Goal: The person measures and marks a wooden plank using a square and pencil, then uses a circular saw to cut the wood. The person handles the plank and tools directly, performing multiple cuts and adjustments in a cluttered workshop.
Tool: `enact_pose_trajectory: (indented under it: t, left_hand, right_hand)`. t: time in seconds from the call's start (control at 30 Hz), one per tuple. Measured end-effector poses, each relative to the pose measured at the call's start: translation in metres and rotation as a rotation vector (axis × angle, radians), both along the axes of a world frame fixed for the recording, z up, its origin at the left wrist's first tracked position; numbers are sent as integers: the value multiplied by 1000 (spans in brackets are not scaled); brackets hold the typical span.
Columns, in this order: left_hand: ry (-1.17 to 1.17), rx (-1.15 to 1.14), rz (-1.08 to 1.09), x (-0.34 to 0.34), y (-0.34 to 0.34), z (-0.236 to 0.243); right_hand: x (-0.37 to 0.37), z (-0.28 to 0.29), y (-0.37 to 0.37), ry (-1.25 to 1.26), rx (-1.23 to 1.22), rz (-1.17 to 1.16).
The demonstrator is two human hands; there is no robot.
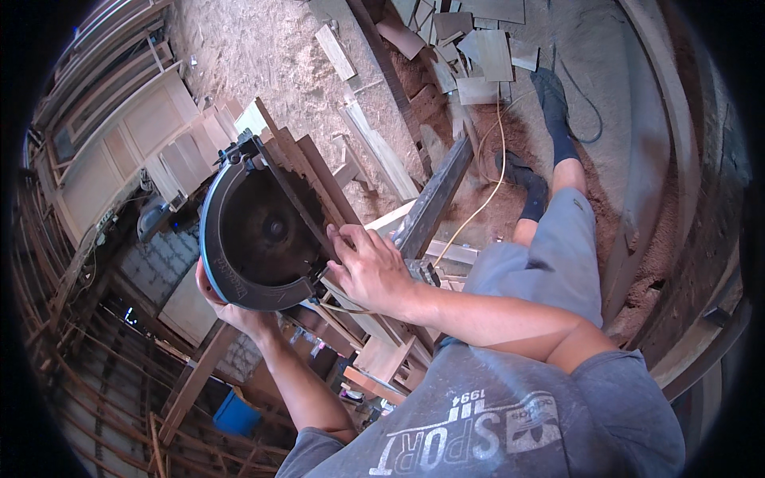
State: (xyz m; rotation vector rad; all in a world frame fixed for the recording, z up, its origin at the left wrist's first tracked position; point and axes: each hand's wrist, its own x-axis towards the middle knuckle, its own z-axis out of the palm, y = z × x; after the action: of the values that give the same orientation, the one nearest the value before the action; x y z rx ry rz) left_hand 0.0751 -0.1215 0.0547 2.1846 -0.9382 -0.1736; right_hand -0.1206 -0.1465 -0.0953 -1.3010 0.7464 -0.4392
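Note:
A circular saw (239, 231) with a black round guard and dark blade is at centre left, beside a stack of wooden boards (315, 171). My left hand (243, 315) is closed on the saw's far left side, most of its fingers hidden behind the guard. My right hand (370, 267) has its fingers bent over the straight edge at the saw's right side, gripping it near the boards. A dark beam (430, 199) lies just beyond my right hand.
Loose board offcuts (486, 56) lie on the dusty floor near my feet, with a yellow cord (470, 223) running past. A wooden panel (119, 151) is at upper left, a blue bin (235, 410) at lower left, and long timbers (685, 239) at right.

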Motion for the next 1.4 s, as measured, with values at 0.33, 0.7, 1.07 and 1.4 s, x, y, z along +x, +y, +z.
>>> enact_pose_trajectory:
  t: [0.33,0.7,1.07,1.4]
  left_hand:
    - [-154,78,23,-9,-4,-1]
    - [-80,-6,99,-11,-2,-6]
    - [-165,15,105,-16,-9,-6]
    - [-128,-17,-63,-15,-15,-10]
  right_hand:
    - [-1,-1,-3,16,-14,-5]
    - [-3,-3,-7,8,8,21]
    - [-6,-2,-13,-1,22,46]
    - [-7,-3,-15,-46,127,79]
